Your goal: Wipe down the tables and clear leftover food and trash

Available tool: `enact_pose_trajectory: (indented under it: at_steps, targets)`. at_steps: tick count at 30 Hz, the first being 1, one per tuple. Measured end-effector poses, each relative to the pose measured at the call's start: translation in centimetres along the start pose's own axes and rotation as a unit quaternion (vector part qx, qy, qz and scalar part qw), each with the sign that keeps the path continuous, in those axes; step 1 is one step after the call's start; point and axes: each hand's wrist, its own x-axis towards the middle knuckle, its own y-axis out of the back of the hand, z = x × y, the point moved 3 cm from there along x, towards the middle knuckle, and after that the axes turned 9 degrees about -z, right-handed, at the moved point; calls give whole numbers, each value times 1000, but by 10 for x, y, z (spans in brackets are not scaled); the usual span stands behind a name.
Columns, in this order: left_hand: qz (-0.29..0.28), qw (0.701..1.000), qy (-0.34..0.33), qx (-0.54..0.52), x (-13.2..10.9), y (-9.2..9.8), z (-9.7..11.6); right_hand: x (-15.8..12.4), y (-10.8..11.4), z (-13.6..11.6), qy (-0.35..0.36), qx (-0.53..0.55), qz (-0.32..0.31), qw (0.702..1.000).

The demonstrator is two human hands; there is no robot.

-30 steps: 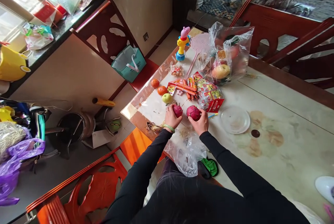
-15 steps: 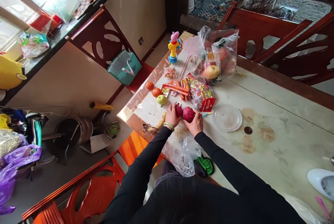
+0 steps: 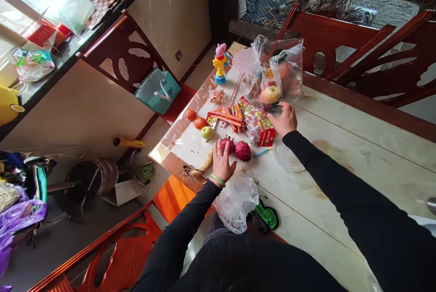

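Two dragon fruits lie side by side on the table. My left hand point(image 3: 223, 163), fingers spread, is at the near side of the left dragon fruit point(image 3: 227, 145) and partly covers it; whether it touches is hard to tell. The right dragon fruit point(image 3: 243, 150) lies free of both hands. My right hand point(image 3: 285, 119) is open beside the snack packets point(image 3: 255, 121) and just below the clear plastic bag point(image 3: 292, 67), which has an apple point(image 3: 270, 95) and other fruit inside. A spotted banana point(image 3: 203, 166) rests left of my left hand, near a green apple point(image 3: 206, 132).
Two tomatoes point(image 3: 200, 123), red sausage sticks point(image 3: 231, 117), a pink fly swatter point(image 3: 242, 62) and a pig-topped toy point(image 3: 220, 62) stand farther back. A crumpled plastic bag point(image 3: 236, 205) hangs over the near edge. A clear round lid point(image 3: 288, 158) lies under my right forearm.
My right hand has let go of the right dragon fruit and moved right and away from me, toward the clear bag. My left hand has loosened and spread its fingers.
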Motion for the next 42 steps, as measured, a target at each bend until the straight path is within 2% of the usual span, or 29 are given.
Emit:
enact_pose_trajectory:
  at_steps: [3, 5, 9, 12, 16, 20, 25, 29, 33, 35, 37, 40, 42]
  targets:
    - [0, 1000, -21, 11, -9, 6, 5, 32, 11, 22, -85, -24, -33, 996]
    - [-5, 999, -30, 12, -12, 10, 6, 33, 17, 48, -135, -46, -82, 986]
    - [-21, 999, -42, 18, -13, 15, 11, -8, 35, 107, -233, -87, -174, 953]
    - [-38, 997, -72, 19, -9, 11, 25, -49, 47, 137, -273, -95, -169, 942]
    - [-70, 990, -122, 17, -3, 0, 51, -86, 50, 156, -294, -93, -131, 942]
    - [-92, 985, -142, 20, 0, -9, 67, -99, 47, 160, -296, -16, -92, 951]
    - [-92, 986, -135, 26, -5, -11, 67, -120, 59, 158, -346, 160, -95, 920]
    - [-89, 987, -132, 23, -9, -10, 65, -153, 78, 149, -344, 307, -104, 881]
    - [-93, 986, -137, -14, -12, -8, 73, -193, 97, 139, -332, 358, -46, 871]
    - [-113, 982, -128, -76, -12, -10, 80, -213, 98, 130, -323, 385, -30, 864]
    - [-157, 965, -95, -185, -13, -17, 86, -232, 94, 116, -316, 415, -32, 852]
    - [-248, 902, -16, -354, -20, -31, 94, -262, 83, 92, -320, 460, -45, 827]
    - [-287, 863, 22, -415, -28, -38, 99, -285, 75, 80, -338, 489, -54, 802]
